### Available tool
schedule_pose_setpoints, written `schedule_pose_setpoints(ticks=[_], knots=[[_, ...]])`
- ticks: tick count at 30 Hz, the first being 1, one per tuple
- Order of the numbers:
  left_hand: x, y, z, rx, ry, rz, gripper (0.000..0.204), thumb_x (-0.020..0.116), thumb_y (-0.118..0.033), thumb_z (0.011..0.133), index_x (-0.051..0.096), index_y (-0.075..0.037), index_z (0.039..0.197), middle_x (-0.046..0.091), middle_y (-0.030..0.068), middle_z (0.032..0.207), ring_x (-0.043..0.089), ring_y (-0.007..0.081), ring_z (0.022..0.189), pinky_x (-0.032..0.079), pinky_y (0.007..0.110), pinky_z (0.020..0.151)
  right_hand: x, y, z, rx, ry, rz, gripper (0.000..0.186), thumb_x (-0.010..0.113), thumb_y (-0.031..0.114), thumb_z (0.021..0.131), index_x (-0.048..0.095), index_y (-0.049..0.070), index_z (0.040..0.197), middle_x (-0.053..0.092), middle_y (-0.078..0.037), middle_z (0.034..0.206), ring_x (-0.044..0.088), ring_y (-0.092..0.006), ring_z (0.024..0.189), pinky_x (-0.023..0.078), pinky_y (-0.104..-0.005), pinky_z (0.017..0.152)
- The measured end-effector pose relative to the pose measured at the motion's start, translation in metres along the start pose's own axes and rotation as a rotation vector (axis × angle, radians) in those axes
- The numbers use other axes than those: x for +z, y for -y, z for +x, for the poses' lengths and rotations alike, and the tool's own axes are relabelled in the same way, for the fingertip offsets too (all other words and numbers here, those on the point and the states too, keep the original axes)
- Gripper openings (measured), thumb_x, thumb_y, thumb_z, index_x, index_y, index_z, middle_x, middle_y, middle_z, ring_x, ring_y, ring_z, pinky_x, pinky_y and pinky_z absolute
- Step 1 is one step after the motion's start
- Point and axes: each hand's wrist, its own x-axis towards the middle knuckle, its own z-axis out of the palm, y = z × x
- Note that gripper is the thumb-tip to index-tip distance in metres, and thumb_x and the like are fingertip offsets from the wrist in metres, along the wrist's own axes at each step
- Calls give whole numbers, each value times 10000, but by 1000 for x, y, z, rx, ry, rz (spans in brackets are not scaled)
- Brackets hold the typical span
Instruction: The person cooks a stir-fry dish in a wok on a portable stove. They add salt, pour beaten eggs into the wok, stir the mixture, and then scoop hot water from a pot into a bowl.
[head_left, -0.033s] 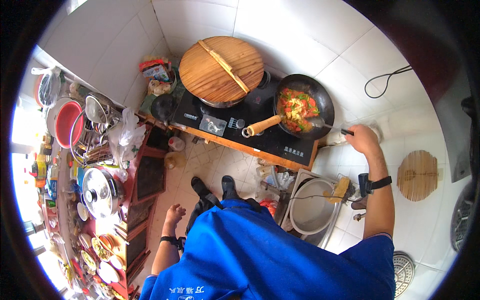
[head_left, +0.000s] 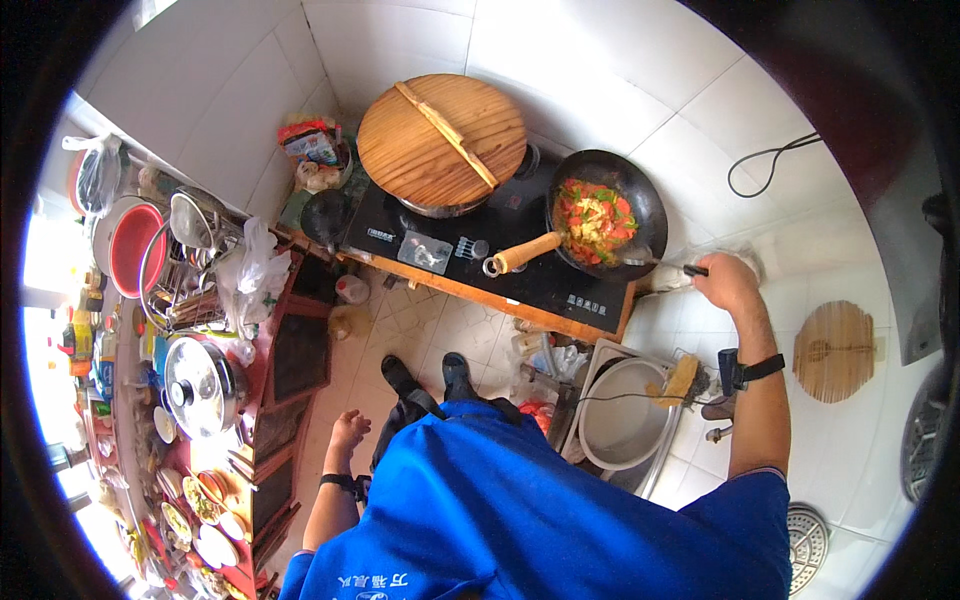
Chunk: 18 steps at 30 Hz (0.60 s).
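My right hand point(head_left: 728, 282) is closed round the black handle of a metal spatula point(head_left: 652, 262). The spatula's blade rests at the near right rim of a dark wok point(head_left: 645, 190). Inside the wok lies a mix of red and green pieces with yellow egg-like bits point(head_left: 597, 215). The wok's wooden handle point(head_left: 527, 252) points toward the near left, and nobody holds it. My left hand point(head_left: 349, 428) hangs low beside my body, its fingers loosely apart and nothing visible in them.
A round wooden lid point(head_left: 440, 135) covers a pot left of the wok on the black cooktop point(head_left: 480, 240). A pale basin point(head_left: 625, 440) stands in the sink near my right side. Left, a crowded counter carries a glass-lidded pot point(head_left: 200, 385) and a red bowl point(head_left: 138, 250).
The spatula's blade has moved from the food's edge toward the wok's near right rim. My right hand has shifted only slightly; the left stays put.
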Motion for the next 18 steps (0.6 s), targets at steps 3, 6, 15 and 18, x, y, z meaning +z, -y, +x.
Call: schedule_pose_setpoints(ticks=[3,6,15,18], knots=[[2,11,6,-9,11,14,502,541,-298,1017,494,-39,1444,744,117,1129,716,218,954,534,355,765,10,-6,1,-48,53,-63,270,713,302,856,769,142,1066,755,-132,987,721,-311,936,568,-451,824],[3,20,9,-50,-8,-11,510,572,-300,1004,500,-45,1439,750,116,1095,715,217,902,529,329,696,40,14,15,-128,49,83,314,691,346,886,758,147,1119,753,-130,1036,706,-347,991,560,-462,875],[-13,0,-3,3,-47,-8,509,509,-239,1037,444,19,1471,728,181,1189,710,287,1063,538,427,902,99,16,27,13,-158,615,386,637,342,964,713,46,1201,734,-225,1047,699,-379,988,538,-442,850],[-16,-1,-2,-8,-49,21,515,514,-246,1032,446,18,1469,730,181,1186,714,289,1050,539,428,893,95,11,32,33,-156,609,388,620,362,971,721,46,1172,733,-225,1029,695,-391,982,536,-456,850]])
